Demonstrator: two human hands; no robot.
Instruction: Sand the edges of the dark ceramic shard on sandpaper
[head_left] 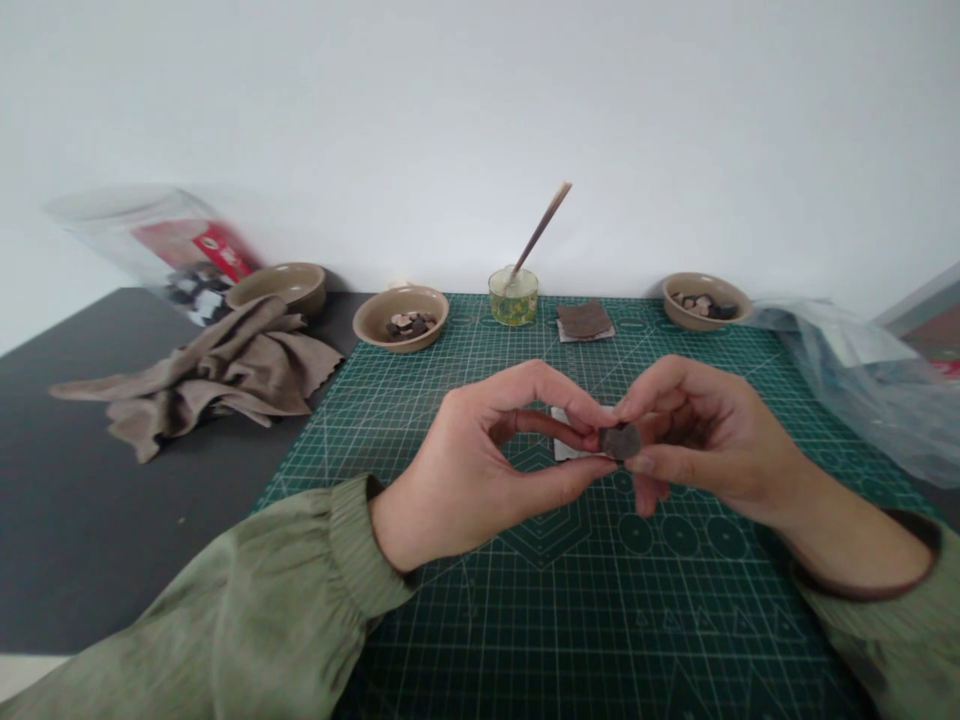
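Between the fingertips of both hands is a small dark grey-brown round piece [620, 441], raised above the green cutting mat [450, 620]. My left hand [510, 450] pinches it from the left with thumb and fingers. From the right, my right hand [690, 435] grips its edge between thumb and forefinger, the other fingers curled behind. Just beyond the hands, a white square [562, 440] lies on the mat, partly covered by my left fingers. The piece's material is too blurred to tell for sure.
Along the back stand a bowl of small pieces [401, 318], a green-patterned glass cup [514, 297] with a stick, stacked brown squares [585, 320] and another bowl [706, 302]. At left lie a crumpled brown cloth [225, 370], a bowl [289, 288] and a clear bag [172, 240]. Plastic [862, 380] sits right.
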